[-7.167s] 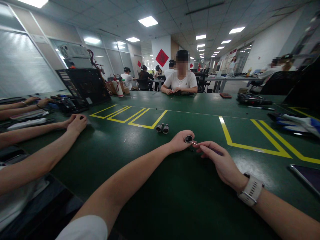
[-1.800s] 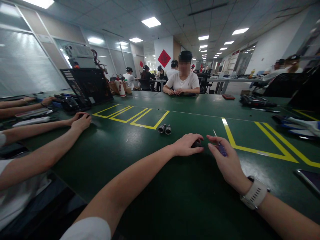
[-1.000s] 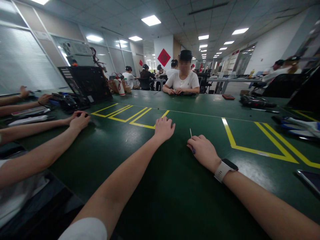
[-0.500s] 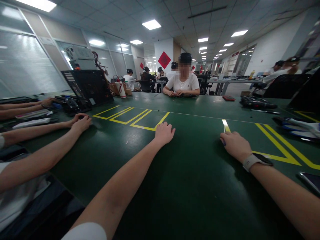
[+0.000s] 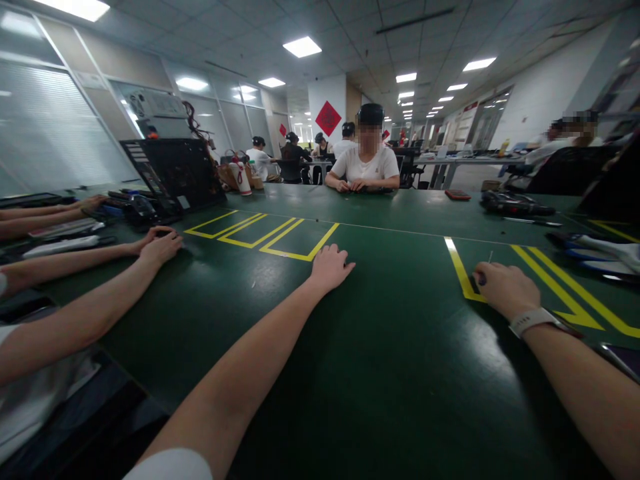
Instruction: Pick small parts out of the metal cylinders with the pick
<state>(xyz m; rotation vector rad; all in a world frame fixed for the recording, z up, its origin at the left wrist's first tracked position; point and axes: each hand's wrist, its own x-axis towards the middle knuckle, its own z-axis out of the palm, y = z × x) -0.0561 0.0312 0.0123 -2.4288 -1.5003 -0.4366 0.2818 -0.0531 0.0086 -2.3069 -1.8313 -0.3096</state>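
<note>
My left hand (image 5: 331, 268) rests on the green table (image 5: 370, 347), palm down with its fingers apart and nothing held. Its fingertips are beside a corner of the yellow tape outline (image 5: 285, 255). Farther right, my right hand (image 5: 505, 288) is closed around a small dark object (image 5: 479, 279), with a thin tip sticking up above the fingers. I cannot make out what the object is. That hand is over the yellow tape outline on the right (image 5: 457, 267), and a watch with a pale strap (image 5: 533, 321) is on the wrist.
Another person's hands (image 5: 163, 245) are on the table at left, near a black computer case (image 5: 175, 175). A person (image 5: 367, 163) sits opposite. At right lie a black tool-like object (image 5: 515, 203), a blue-and-white item (image 5: 600, 257) and a phone (image 5: 623, 359).
My right hand has moved to the right with the small dark object, uncovering the corner of the yellow tape. My left hand has barely shifted.
</note>
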